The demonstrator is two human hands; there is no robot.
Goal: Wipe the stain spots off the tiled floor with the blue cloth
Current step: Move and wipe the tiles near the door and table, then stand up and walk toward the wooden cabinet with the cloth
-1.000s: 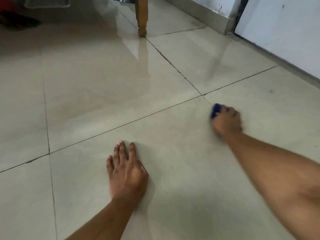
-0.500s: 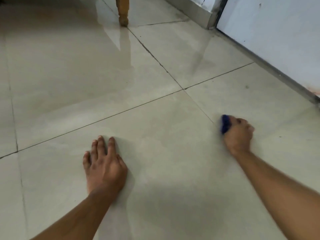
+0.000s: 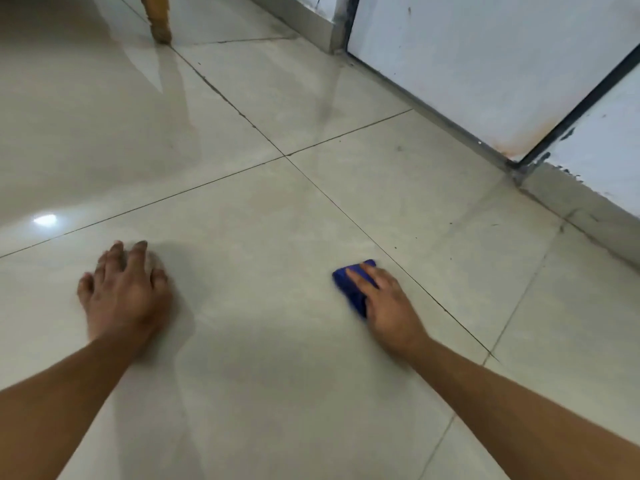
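Observation:
A folded blue cloth (image 3: 350,284) lies on the glossy beige tiled floor (image 3: 263,237), just left of a grout line. My right hand (image 3: 388,304) presses down on it with straight fingers laid over its top; part of the cloth is hidden under the palm. My left hand (image 3: 124,292) rests flat on the same tile farther left, fingers spread, holding nothing. A small dark spot (image 3: 399,148) marks the tile beyond, and fine dark specks (image 3: 450,224) dot the tile to the right of the cloth.
A white door (image 3: 485,64) with a rust-stained lower corner and dark frame runs along the right, beside a grey skirting (image 3: 581,206). A wooden furniture leg (image 3: 157,19) stands at the top left. Grout lines cross ahead of my hands.
My right hand has slid the cloth back toward me and leftward, its fingers now flat over the cloth rather than bunched. The view has swung to the right; the left hand stays planted.

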